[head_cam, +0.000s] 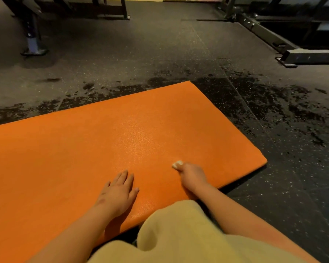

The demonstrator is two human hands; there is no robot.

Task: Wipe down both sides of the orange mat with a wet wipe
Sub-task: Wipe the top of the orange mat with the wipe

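Both hands lie on the flat orange foam mat (pixel 122 130), which is spread on the dark speckled rubber floor (pixel 273 130) and fills the lower left and centre of the frame. The mat's long axis runs from its squared-off end at centre right out past the left edge. The left hand (pixel 120 190) rests palm down with its fingers straight and slightly spread, holding nothing. The right hand (pixel 193 175), just to its right and nearer the mat's end, has its fingers curled round a small white wet wipe (pixel 177 164) pressed against the surface. From here most of the unwiped length appears to lie leftward and toward the far edge, so the right hand would have to sweep across in front of the left. Only a corner of the wipe shows past the fingers. The mat's left portion is cut off, its underside is hidden, and pale yellow clothing (pixel 179 234) covers part of its near edge.
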